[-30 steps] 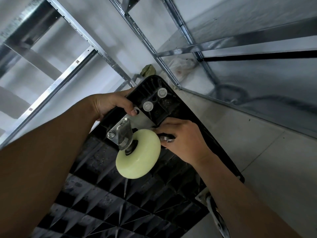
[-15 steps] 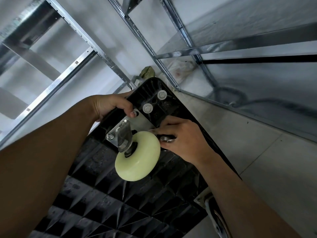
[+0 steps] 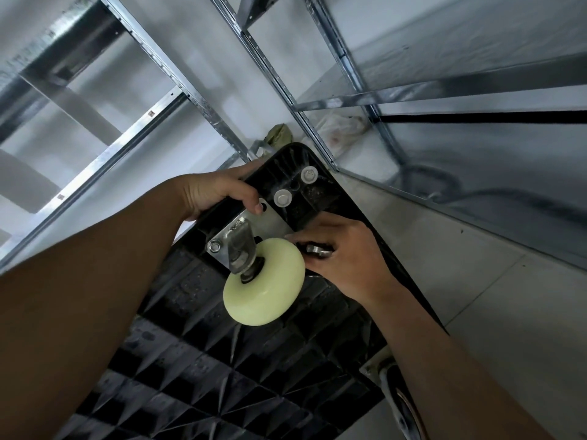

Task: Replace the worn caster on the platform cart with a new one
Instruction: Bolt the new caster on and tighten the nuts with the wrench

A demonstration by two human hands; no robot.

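steel shelf rails slant past on the far left, no part of the job. next comes our left hand, fingers wrapped over the edge of the upturned cart and thumb pressing the mounting plate beside an unfilled hole. one bolt sits in the plate's near-left corner.

the caster stands up off the black ribbed underside. its pale yellow-green wheel looks clean, so we judge this to be the new one going on, only part-fastened. just right of the wheel and up against it, our right hand is curled tight round a small metal piece. wrench or nut, we cannot tell, since wheel and fingers hide most of it.

so the caster lies between our two hands, pinned by the left thumb and worked from the right. next, we reckon, the fastener under the right hand wants turning snug while the plate is kept from sliding, and then the open hole by the thumb needs its bolt. a second wheel peeks out at the cart's lower right, over pale floor tiles.
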